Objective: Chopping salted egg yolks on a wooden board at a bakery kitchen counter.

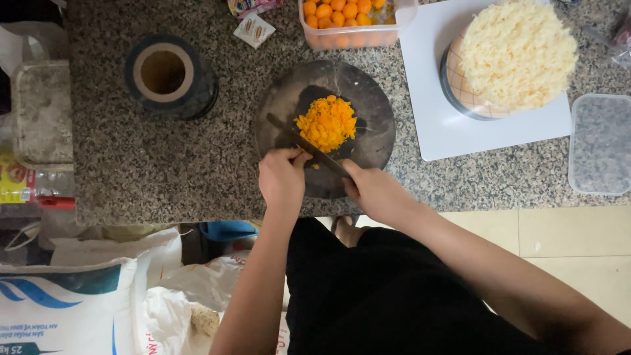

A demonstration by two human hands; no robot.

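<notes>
A round dark cutting board [374, 105] lies on the speckled granite counter [164, 164]. A heap of chopped orange pieces [327, 122] sits at its middle. A dark knife [296, 135] lies slanted across the board, its blade against the heap's left side. My right hand [373, 189] grips the knife's handle at the board's near edge. My left hand [282, 176] rests next to it with its fingertips on the blade's back.
A clear tub of orange balls [348, 20] stands behind the board. To the right, a white board [434, 125] carries a bowl heaped with pale shreds [518, 52]. A clear lid [601, 144], a tape roll [165, 74] and sacks below the counter [72, 302] surround me.
</notes>
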